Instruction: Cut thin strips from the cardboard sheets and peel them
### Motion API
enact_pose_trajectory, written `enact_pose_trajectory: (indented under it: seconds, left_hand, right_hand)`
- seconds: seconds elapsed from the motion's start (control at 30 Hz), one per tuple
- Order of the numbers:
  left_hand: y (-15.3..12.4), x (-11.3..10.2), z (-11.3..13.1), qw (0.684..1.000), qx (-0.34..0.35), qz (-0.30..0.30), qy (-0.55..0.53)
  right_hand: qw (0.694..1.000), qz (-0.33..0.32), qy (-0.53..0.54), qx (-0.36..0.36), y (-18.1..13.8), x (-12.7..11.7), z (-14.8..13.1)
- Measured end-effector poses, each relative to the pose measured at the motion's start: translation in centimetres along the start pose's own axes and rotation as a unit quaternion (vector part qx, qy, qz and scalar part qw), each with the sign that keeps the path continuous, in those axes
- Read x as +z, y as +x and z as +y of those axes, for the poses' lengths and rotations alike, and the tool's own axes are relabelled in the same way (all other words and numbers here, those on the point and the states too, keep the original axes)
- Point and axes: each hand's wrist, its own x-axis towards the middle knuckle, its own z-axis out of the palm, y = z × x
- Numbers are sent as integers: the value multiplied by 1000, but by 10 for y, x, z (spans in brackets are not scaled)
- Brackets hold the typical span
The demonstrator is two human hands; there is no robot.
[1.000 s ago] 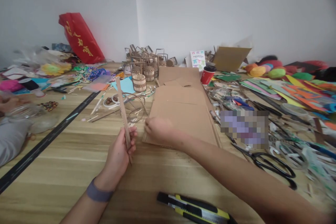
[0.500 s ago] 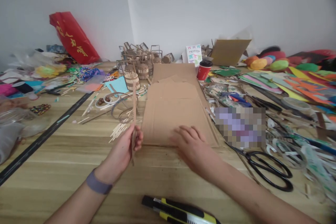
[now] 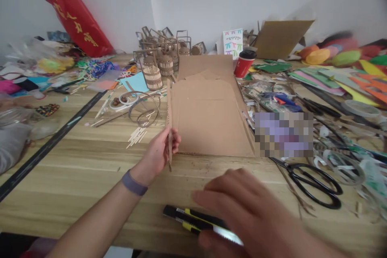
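Note:
My left hand (image 3: 159,154) grips a narrow cardboard strip (image 3: 169,107) and holds it upright at the left edge of a flat cardboard sheet (image 3: 208,117) lying on the wooden table (image 3: 75,169). My right hand (image 3: 244,213), blurred and with fingers spread, hovers just over a black and yellow utility knife (image 3: 187,218) near the table's front edge. Its fingers cover the knife's right end, and whether they touch it cannot be told. The left wrist wears a grey band (image 3: 133,184).
Black scissors (image 3: 314,185) lie to the right. A red paper cup (image 3: 244,63) and small woven cardboard baskets (image 3: 157,68) stand at the back. Loose sticks (image 3: 136,136), wire rings (image 3: 144,111), coloured paper (image 3: 332,82) and a long black ruler (image 3: 51,143) clutter the sides.
My right hand left the cardboard sheet and drew back toward the front edge over the utility knife. My left hand moved the strip a little right, against the sheet's edge.

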Motion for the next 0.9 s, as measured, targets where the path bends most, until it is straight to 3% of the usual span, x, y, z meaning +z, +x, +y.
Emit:
enact_pose_trajectory:
  seconds: [0.07,0.13,0.23,0.4,0.5,0.6,0.7,0.8,0.9]
  left_hand:
    - [2,-3,0,1000,10,9,-7]
    - [1,-4,1,1000,12,14,-14]
    - [-1,-5,4,1000,8,7,-29]
    - [-6,-6,10,997,17,-46,-66]
    - [-8,-7,12,992,34,-90,-86]
    - [-9,-7,11,988,40,-120,-94]
    - [-10,-6,8,988,42,-125,-77]
    - [-10,-5,4,993,62,-100,-21]
    - [-11,-4,0,990,110,-71,48]
  right_hand:
    - [997,-48,-43,-46,6,27,-4]
    - [994,-63,-89,-16,2,51,-6]
    - [994,-92,-48,23,-9,68,-6]
    - [992,-109,-4,68,-2,39,17]
    - [992,-40,-63,105,19,21,50]
    - [981,2,-103,162,43,18,82]
    - [975,52,-128,176,59,23,89]
    - [986,85,30,139,62,24,64]
    - [952,-7,262,157,60,25,30]
